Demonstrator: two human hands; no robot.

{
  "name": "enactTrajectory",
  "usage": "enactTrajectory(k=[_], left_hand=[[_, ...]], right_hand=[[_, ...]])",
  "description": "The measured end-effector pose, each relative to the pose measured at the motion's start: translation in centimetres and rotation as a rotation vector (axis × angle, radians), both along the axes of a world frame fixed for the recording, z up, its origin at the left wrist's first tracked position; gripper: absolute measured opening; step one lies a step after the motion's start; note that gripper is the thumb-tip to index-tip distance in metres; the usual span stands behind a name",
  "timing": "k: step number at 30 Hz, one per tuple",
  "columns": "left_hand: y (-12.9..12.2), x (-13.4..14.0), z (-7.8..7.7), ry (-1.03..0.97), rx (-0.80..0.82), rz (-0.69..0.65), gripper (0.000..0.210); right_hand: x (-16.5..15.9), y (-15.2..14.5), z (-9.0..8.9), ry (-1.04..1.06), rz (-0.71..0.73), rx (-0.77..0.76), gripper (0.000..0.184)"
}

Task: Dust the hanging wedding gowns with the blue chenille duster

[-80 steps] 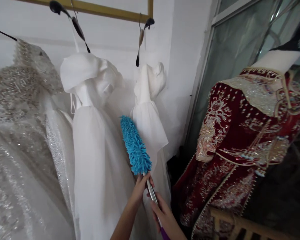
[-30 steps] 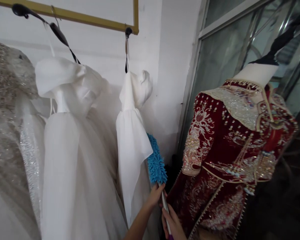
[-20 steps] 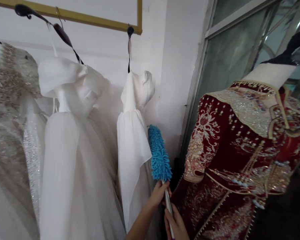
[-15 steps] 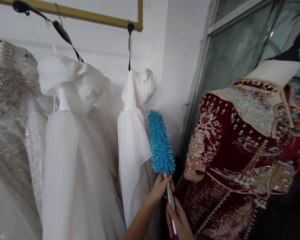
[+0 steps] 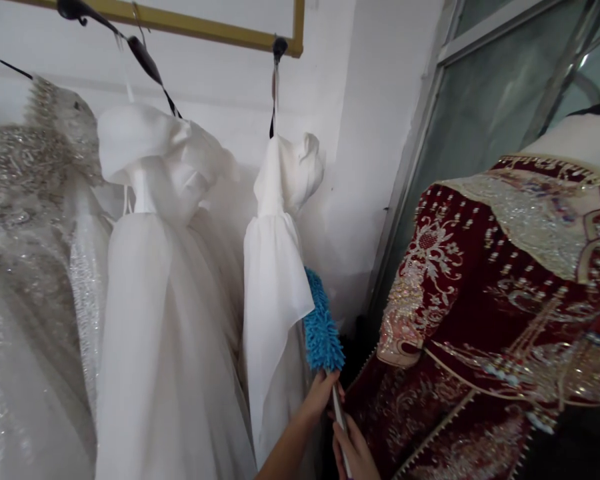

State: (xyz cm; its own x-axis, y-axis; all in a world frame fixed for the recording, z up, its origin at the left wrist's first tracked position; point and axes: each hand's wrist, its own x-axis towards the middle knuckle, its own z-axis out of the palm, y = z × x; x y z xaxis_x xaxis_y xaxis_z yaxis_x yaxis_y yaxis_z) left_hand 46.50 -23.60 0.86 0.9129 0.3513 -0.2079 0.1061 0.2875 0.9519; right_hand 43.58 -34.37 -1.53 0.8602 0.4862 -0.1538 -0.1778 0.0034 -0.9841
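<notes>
A duster (image 5: 324, 331) with a fluffy blue chenille head and a thin metal handle is held in both of my hands, tilted up and slightly left. My left hand (image 5: 323, 393) closes round the handle just under the head. Lower down, my right hand (image 5: 353, 445) grips the same handle. The duster's head is beside the right edge of a white dress (image 5: 275, 287) hanging on the wall, and a fold of the dress covers part of its left side. Whether they touch I cannot tell.
Further left hang another white gown (image 5: 145, 300) and a sequined gown (image 5: 35, 220). On the right stands a mannequin in a red embroidered outfit (image 5: 473, 287), close to my right hand. Behind it is a framed glass panel (image 5: 500, 100). A gold-coloured frame (image 5: 220, 37) crosses the wall above.
The duster and both hands have moved lower, and its head has slipped partly behind the dress's fold. My view has shifted slightly left. Both hands keep their grip.
</notes>
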Motion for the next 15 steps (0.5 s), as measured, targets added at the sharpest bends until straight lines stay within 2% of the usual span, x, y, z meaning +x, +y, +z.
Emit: enactTrajectory(k=[2, 4, 7, 10, 15], left_hand=[[-0.1, -0.2, -1.3, 0.024, -0.014, 0.008, 0.049], [-0.3, -0.3, -1.7, 0.033, -0.020, 0.017, 0.048], [-0.4, -0.3, -0.6, 0.036, -0.014, 0.002, 0.047], [-0.4, -0.5, 2.3, -0.005, 0.020, -0.045, 0.046], [-0.5, -2.6, 8.7, -0.178, 0.099, -0.098, 0.047]], right_hand=[[-0.1, -0.1, -1.1, 0.023, -0.012, -0.031, 0.068], [-0.3, -0.3, -1.5, 0.043, -0.022, -0.043, 0.066], [-0.7, -0.4, -0.6, 0.047, -0.030, -0.030, 0.068], [-1.1, -0.5, 1.6, 0.007, -0.037, -0.014, 0.074], [-2.9, -0.5, 6.1, -0.143, -0.009, -0.007, 0.069]])
